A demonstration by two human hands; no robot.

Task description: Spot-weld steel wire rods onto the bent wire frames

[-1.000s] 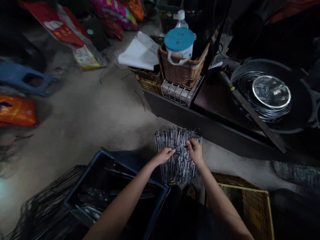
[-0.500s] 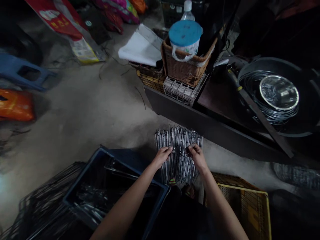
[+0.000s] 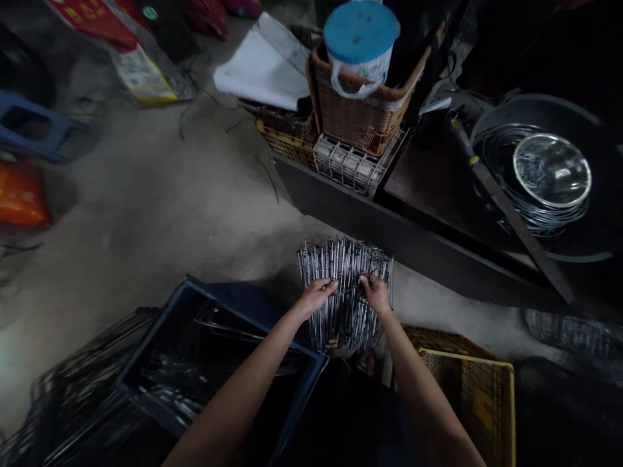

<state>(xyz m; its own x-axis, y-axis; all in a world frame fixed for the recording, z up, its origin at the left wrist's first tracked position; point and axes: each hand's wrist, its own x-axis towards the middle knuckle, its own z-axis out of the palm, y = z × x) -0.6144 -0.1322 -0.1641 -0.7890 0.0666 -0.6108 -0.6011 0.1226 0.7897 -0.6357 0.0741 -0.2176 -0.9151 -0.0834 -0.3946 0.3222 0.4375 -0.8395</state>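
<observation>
Fingers of your left hand (image 3: pixel 317 296) and right hand (image 3: pixel 376 292) curled closed on the wire-rod stack (image 3: pixel 344 258) beside the blue crate (image 3: pixel 253 310).

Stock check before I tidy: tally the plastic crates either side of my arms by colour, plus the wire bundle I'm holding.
Blue crate: 1
Yellow crate: 1
Wire bundle, held by left hand and right hand: 1
Total: 3

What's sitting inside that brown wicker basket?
A white tub with a blue lid stands in the wicker basket, rising above its rim. Whatever lies beneath or beside the tub is hidden by the basket's woven walls.
</observation>
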